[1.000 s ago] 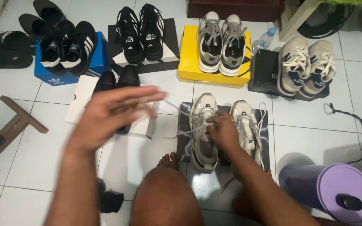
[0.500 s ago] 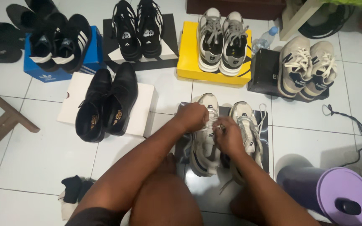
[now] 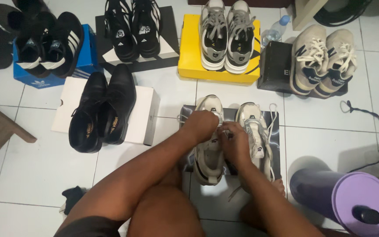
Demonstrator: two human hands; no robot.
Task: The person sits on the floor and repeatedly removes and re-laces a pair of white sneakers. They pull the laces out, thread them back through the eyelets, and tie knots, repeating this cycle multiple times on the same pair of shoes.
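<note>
At ten o'clock a blue box (image 3: 44, 79) carries black striped sneakers (image 3: 51, 44); below it, at nine, black leather shoes (image 3: 104, 109) rest on a white box (image 3: 143, 116). At centre the left hand (image 3: 202, 125) has its fingers curled together, pinching the laces of the left cream sneaker (image 3: 209, 151), which sits on a dark box (image 3: 277, 145). Touching it, the right hand (image 3: 234, 142) is also closed on those laces. The right cream sneaker (image 3: 255, 131) lies just beside. At five o'clock stands a purple jug (image 3: 352, 202).
</note>
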